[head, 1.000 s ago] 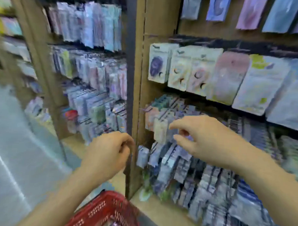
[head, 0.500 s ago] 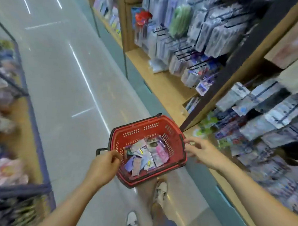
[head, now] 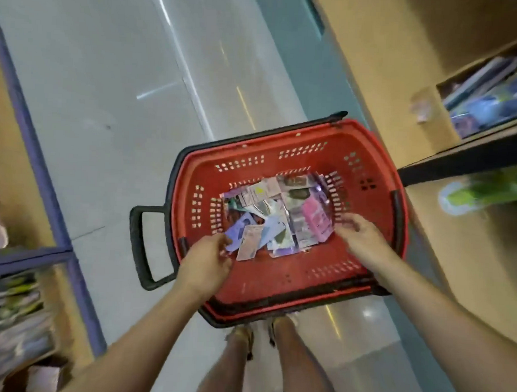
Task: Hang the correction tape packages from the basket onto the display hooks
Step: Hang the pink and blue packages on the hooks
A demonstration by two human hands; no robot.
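A red plastic basket (head: 368,159) with black handles stands on the floor below me. A loose pile of correction tape packages (head: 275,217) lies in its bottom. Both hands reach into it. The fingertips of my left hand (head: 208,260) are at the corner of a purple package (head: 239,232) on the pile's left; whether they pinch it is unclear. My right hand (head: 360,237) hovers with spread, blurred fingers over the right side, beside a pink package (head: 315,223). No display hooks are in view.
A wooden shelf unit (head: 405,69) with an open compartment of packaged goods (head: 492,96) stands at the right, and green packages (head: 476,195) hang over its lower ledge. A blue-framed shelf (head: 44,186) stands at the left. Grey aisle floor (head: 108,85) runs between them. My feet (head: 263,332) are just behind the basket.
My view swung down from the hook display to the basket. Both hands left the hanging packages and dropped into the basket, the left coming off the rim.
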